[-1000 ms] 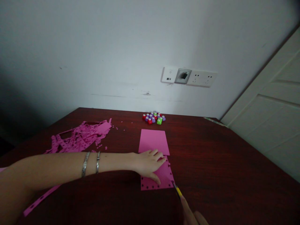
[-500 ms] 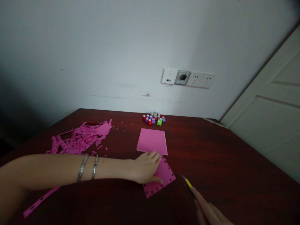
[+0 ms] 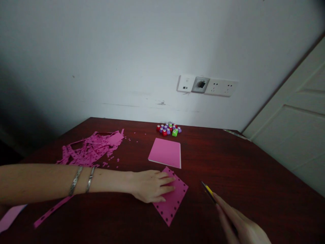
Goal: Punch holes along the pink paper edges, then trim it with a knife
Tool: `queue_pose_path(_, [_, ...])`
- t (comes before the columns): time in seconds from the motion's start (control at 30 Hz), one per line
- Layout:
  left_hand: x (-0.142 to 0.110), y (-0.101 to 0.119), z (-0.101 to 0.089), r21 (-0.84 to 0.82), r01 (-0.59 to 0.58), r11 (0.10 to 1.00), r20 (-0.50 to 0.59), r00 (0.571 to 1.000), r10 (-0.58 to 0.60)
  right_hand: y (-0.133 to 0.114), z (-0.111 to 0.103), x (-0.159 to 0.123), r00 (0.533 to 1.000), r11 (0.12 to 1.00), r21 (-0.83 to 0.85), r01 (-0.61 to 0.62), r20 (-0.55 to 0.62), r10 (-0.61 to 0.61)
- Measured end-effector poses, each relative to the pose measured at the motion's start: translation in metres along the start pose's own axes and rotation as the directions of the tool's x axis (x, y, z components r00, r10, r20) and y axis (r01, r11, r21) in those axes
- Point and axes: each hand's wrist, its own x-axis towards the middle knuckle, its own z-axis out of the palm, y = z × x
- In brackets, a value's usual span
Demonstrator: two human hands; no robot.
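Note:
My left hand (image 3: 151,185) lies flat on a pink paper square (image 3: 175,198), its fingers spread over the upper left part. Dark round holes or dots run along the square's visible edges, and one corner points toward me. In my right hand (image 3: 242,220) is a slim utility knife (image 3: 208,189) with a yellow and black body. Its tip points up and left, apart from the paper. Just beyond my left hand sits a neat stack of plain pink squares (image 3: 165,152).
At left is a heap of pink paper strips and scraps (image 3: 92,147). A perforated strip (image 3: 52,211) and a pale pink sheet (image 3: 10,217) lie by my left forearm. Several small coloured toys with eyes (image 3: 169,129) stand near the wall, below the sockets (image 3: 220,87).
The pink square has turned, bringing a corner toward me. My left hand has shifted left and its fingers have spread. My right hand and knife have moved slightly right.

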Motion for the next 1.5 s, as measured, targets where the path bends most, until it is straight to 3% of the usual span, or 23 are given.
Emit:
queue_pose_path(0.17, [0.005,0.016,0.007,0.026,0.175,0.984,0.007,0.984,-0.175,-0.023,0.0,0.014,1.0,0.998,0.068,0.003,0.018,-0.004])
queue_pose_path(0.27, [0.009,0.019,0.013,0.042,0.22,0.975,-0.013,0.976,-0.219,-0.037,0.001,0.022,1.0,0.994,0.112,0.011,0.025,-0.014])
queue_pose_path(0.47, [0.011,0.011,0.02,0.03,0.146,0.989,-0.035,0.989,-0.145,-0.043,0.016,0.031,0.998,0.985,0.172,0.004,0.067,-0.016])
queue_pose_path(0.7, [0.01,0.005,0.023,0.021,0.127,0.992,-0.057,0.99,-0.126,-0.04,0.037,0.04,0.994,0.992,0.126,0.015,0.103,-0.028])
queue_pose_path(1.5, [0.013,-0.008,0.027,0.031,0.083,0.996,-0.038,0.996,-0.082,-0.04,0.048,0.043,0.997,0.999,-0.024,0.023,0.07,-0.021])
